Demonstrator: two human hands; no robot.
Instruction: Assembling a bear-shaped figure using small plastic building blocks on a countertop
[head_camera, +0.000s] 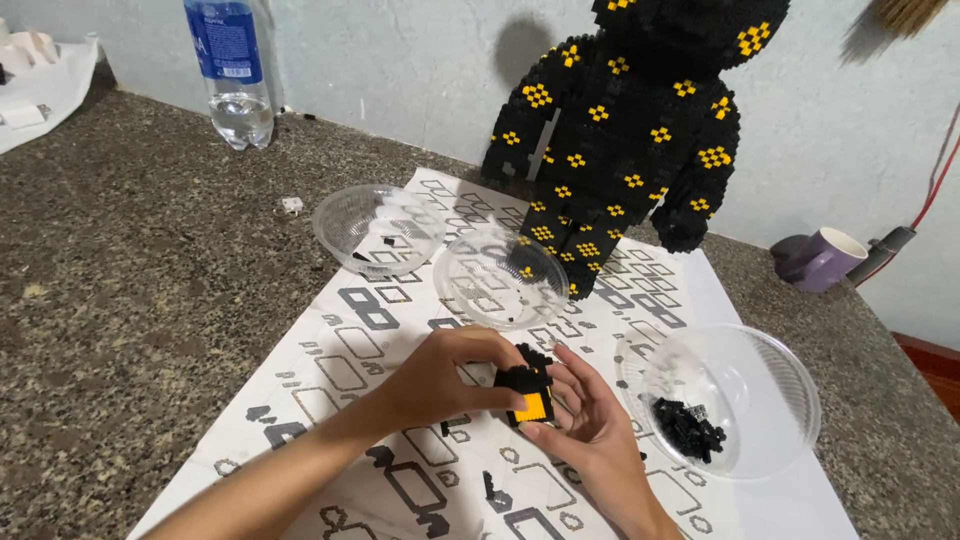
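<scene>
**Small brick block pinched between both hands over the instruction sheet**

The black-and-yellow brick block (528, 392) sits between the two hands, just above the printed instruction sheet (400, 330) near its middle. Its yellow face points down toward the camera, and its longer side seems to run roughly upright in the view, though the fingers hide much of it. The left hand (440, 378) comes in from the left and closes over the block's top and left side, fingers (490, 352) curled around it. The right hand (590, 425) lies to the right and under it, fingers clasped against the block's right edge. Both hands touch the block; neither is nearer.

Just right of the hands stands a clear plastic bowl (790, 400) holding a heap of loose black bricks (690, 428). Beyond the hands, two more clear bowls (500, 275) (375, 228) rest on the sheet, nearly bare. Behind them stands a tall black bear figure with yellow patches (630, 150). A water bottle (232, 70) and a purple mug (825, 258) stand near the wall. The speckled worktop (130, 300) lies open to the left; the sheet in front of the hands carries a few stray pieces.
</scene>
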